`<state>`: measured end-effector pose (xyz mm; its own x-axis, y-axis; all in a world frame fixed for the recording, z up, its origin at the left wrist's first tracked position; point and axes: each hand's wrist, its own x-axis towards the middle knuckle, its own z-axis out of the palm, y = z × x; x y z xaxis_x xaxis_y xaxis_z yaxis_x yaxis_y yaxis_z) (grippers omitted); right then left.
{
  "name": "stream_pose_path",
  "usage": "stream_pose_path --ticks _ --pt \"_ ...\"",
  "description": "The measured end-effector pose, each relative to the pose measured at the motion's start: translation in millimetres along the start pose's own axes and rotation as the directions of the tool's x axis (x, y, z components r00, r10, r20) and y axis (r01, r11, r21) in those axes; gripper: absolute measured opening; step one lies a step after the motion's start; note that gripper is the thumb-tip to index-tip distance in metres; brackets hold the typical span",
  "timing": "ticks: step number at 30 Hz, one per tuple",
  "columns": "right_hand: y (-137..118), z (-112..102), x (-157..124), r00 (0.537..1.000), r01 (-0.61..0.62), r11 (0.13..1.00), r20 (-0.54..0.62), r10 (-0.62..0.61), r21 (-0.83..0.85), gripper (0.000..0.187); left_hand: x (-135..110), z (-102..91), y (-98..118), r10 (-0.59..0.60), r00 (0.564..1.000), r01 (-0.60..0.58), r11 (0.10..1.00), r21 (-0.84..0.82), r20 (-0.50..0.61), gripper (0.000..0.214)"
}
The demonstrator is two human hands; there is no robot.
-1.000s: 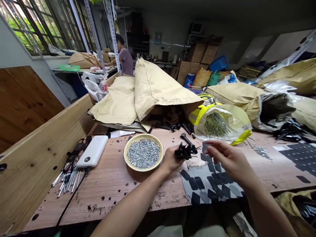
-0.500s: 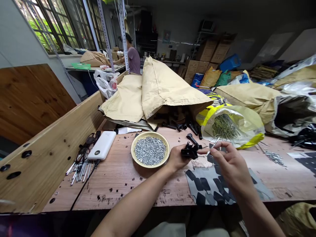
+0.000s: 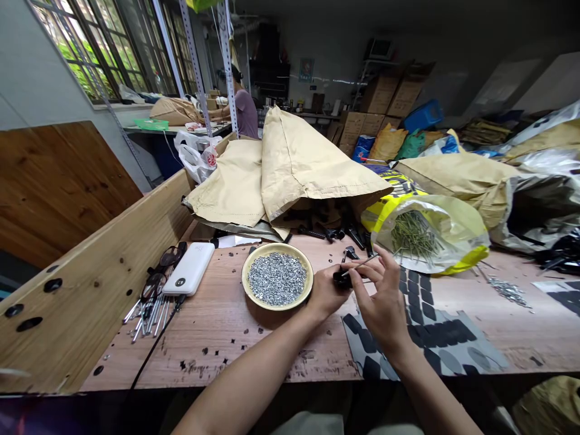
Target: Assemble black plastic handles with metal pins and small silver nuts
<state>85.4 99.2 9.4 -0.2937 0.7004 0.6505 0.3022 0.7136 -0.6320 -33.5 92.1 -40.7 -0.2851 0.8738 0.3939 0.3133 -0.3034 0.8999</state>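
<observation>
My left hand [image 3: 328, 291] is closed round a black plastic part [image 3: 341, 278] on the near side of the bench. Between the thumb and fingers of my right hand [image 3: 383, 299] is a thin metal rod [image 3: 365, 261], slanting with its lower end at the black part. Whether that end sits inside the part, I cannot tell. Left of my hands stands a cream bowl [image 3: 245, 283] full of small metal nuts [image 3: 277, 279]. Beneath my right hand lies a grey sheet [image 3: 466, 323] with black pads on it.
Behind the bowl, large tan sacks [image 3: 312, 163] spill black parts [image 3: 333, 232]. A yellow-and-clear bag [image 3: 466, 235] holds many thin rods [image 3: 414, 232]. On the left are a white power bank [image 3: 189, 269], sunglasses [image 3: 154, 284], metal rods [image 3: 156, 314] and a wooden board [image 3: 136, 241]. A person [image 3: 246, 112] sits farther back.
My right hand has moved left, bringing the rod from beside the black part to against it. The black part has turned in my left hand.
</observation>
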Motion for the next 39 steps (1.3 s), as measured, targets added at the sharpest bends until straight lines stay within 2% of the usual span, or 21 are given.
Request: stream_pose_path --ticks 5,7,9,11,14,16,18,21,25,28,32,35,39 --pt "2.1 5.4 1.1 0.980 0.199 0.959 0.020 -0.199 -0.204 0.041 -0.7 0.2 -1.1 0.011 1.000 -0.011 1.000 0.008 0.001 0.025" --pt "-0.2 -0.5 2.6 0.978 0.209 0.952 0.037 -0.206 -0.226 0.037 0.0 -0.1 -1.3 -0.017 1.000 0.017 0.999 0.027 -0.003 0.018" --pt "2.5 -11.7 0.6 0.992 0.121 0.974 -0.016 -0.127 -0.191 0.039 1.5 0.3 -0.5 -0.062 0.998 0.062 0.998 -0.020 0.009 0.018" --pt "16.7 -25.7 -7.2 0.990 -0.051 0.989 -0.135 0.032 -0.138 0.042 3.6 1.4 1.8 -0.146 0.989 0.147 0.977 -0.151 0.020 0.024" --pt "59.9 -44.4 -26.6 0.915 -0.344 0.925 -0.279 0.291 -0.163 0.048 6.9 3.5 9.9 -0.308 0.950 0.303 0.870 -0.388 0.052 0.040" --pt "92.4 -50.9 -38.8 0.857 -0.494 0.847 -0.274 0.436 -0.197 0.054 8.5 4.2 19.9 -0.367 0.926 0.358 0.788 -0.501 0.084 0.050" --pt "116.7 -52.4 -46.4 0.821 -0.563 0.808 -0.236 0.520 -0.177 0.056 8.8 4.3 33.8 -0.363 0.928 0.344 0.736 -0.583 0.090 0.051" --pt "131.1 -50.6 -49.6 0.843 -0.533 0.830 -0.178 0.507 -0.163 0.054 5.8 3.3 58.0 -0.325 0.945 0.263 0.713 -0.650 0.025 0.043" --pt "129.7 -50.0 -49.0 0.848 -0.528 0.834 -0.154 0.508 -0.161 0.047 -3.9 -2.3 80.8 -0.316 0.948 0.278 0.766 -0.580 0.038 0.047" --pt "128.6 -50.1 -49.2 0.860 -0.509 0.844 -0.137 0.492 -0.170 0.042 -14.1 -10.3 87.9 -0.355 0.932 0.282 0.833 -0.476 -0.069 0.041" --pt "127.4 -50.0 -49.0 0.878 -0.477 0.860 -0.127 0.461 -0.179 0.037 -28.6 -18.7 92.5 -0.300 0.953 0.285 0.855 -0.433 0.035 0.043" --pt "126.0 -51.2 -49.3 0.879 -0.476 0.862 -0.121 0.461 -0.173 0.036 -38.7 -19.1 95.1 -0.359 0.930 0.289 0.849 -0.442 -0.082 0.041" --pt "124.9 -53.1 -49.9 0.870 -0.493 0.853 -0.123 0.478 -0.174 0.036 -53.4 -16.1 102.5 -0.321 0.946 0.265 0.829 -0.493 -0.031 0.044"
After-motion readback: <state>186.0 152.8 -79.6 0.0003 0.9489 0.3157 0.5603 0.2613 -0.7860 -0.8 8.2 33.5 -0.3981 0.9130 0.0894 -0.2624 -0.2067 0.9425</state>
